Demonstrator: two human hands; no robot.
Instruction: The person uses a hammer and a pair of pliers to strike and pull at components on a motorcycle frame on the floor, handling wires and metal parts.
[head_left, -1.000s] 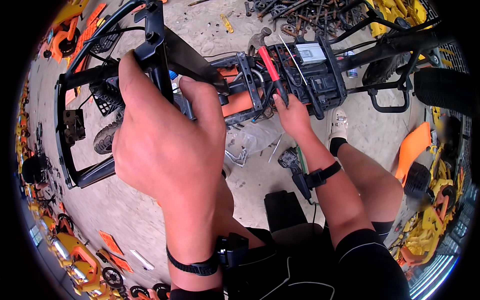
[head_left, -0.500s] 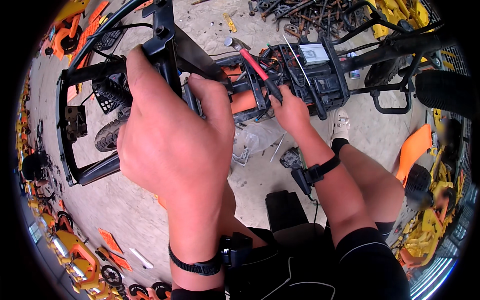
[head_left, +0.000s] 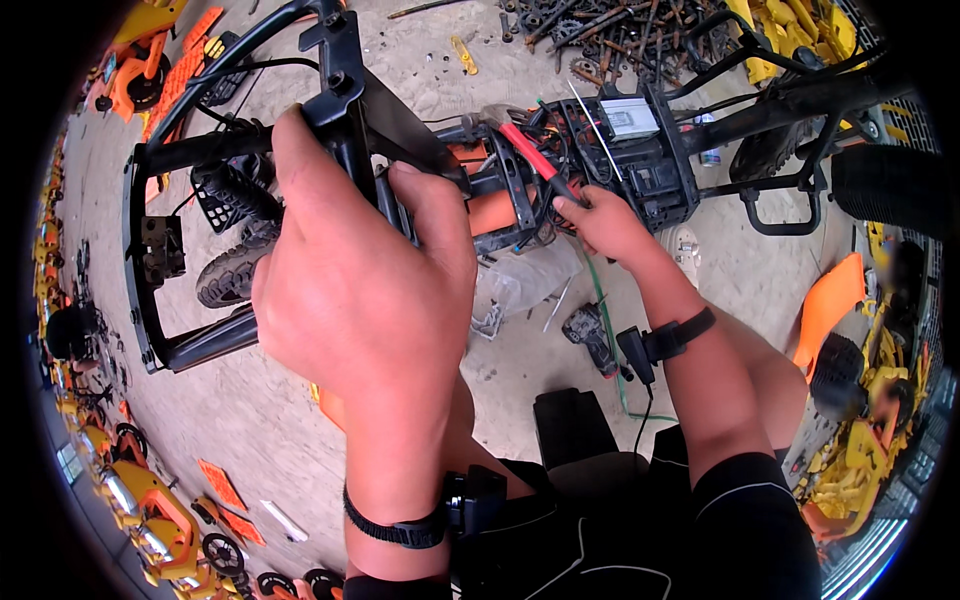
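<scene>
My left hand (head_left: 368, 275) is wrapped round an upright tube of the black metal frame (head_left: 222, 343); its fingertips are hidden behind the hand. In my right hand (head_left: 612, 228) is a hammer (head_left: 530, 149) with a red and black handle. The hammer's metal head lies over the wiring and brackets in the middle of the vehicle chassis (head_left: 655, 180). A thin metal rod (head_left: 598, 130) leans across the chassis beside a silver box (head_left: 628, 118). Part of an orange panel (head_left: 492, 212) shows beneath the frame, between my hands.
A cordless power tool (head_left: 590, 338) and a clear plastic bag (head_left: 530, 275) lie on the floor below the chassis. Rusty metal parts (head_left: 630, 40) are heaped at the far side. A curved orange panel (head_left: 832, 305) stands at right. A knobbly tyre (head_left: 232, 275) is at left.
The hammer's head has shifted right and down, and my right hand has moved slightly right and nearer. My left hand keeps its hold on the frame. The whole view has shifted a little.
</scene>
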